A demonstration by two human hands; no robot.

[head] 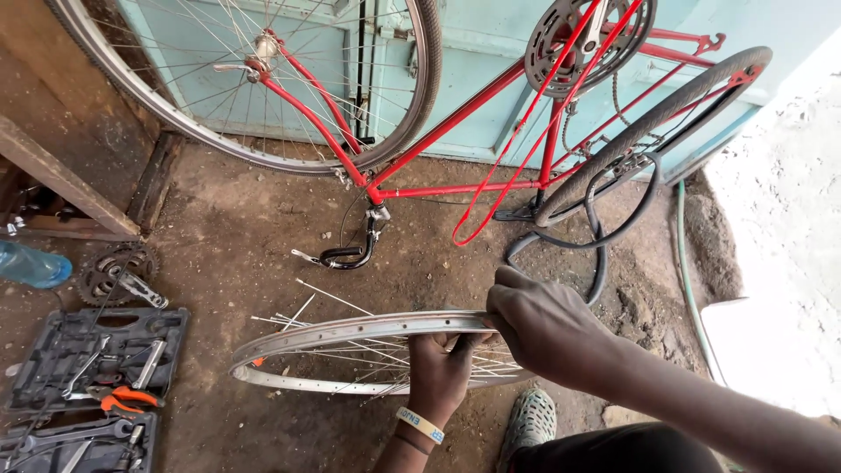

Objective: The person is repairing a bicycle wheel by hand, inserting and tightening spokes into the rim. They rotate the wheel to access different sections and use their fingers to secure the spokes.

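A bare silver bicycle wheel rim [298, 336] with loose spokes lies nearly flat above the dirt floor in front of me. My left hand [441, 372], wearing a wristband, grips the rim's near edge from below. My right hand [543, 324] closes over the rim's top edge right beside it. Several loose spokes [315, 302] stick out behind the rim. An upside-down red bicycle [455, 114] stands behind, with its front wheel [263, 79] at left and a tyre [648, 123] at right.
An open grey tool case [92, 355] with orange-handled pliers [127, 400] lies at the lower left. A crank with chainring [118, 273] and a blue bottle [31, 265] sit left. A black inner tube [604, 236] hangs near the frame. A green hose [688, 271] runs right. My shoe [528, 420] is below.
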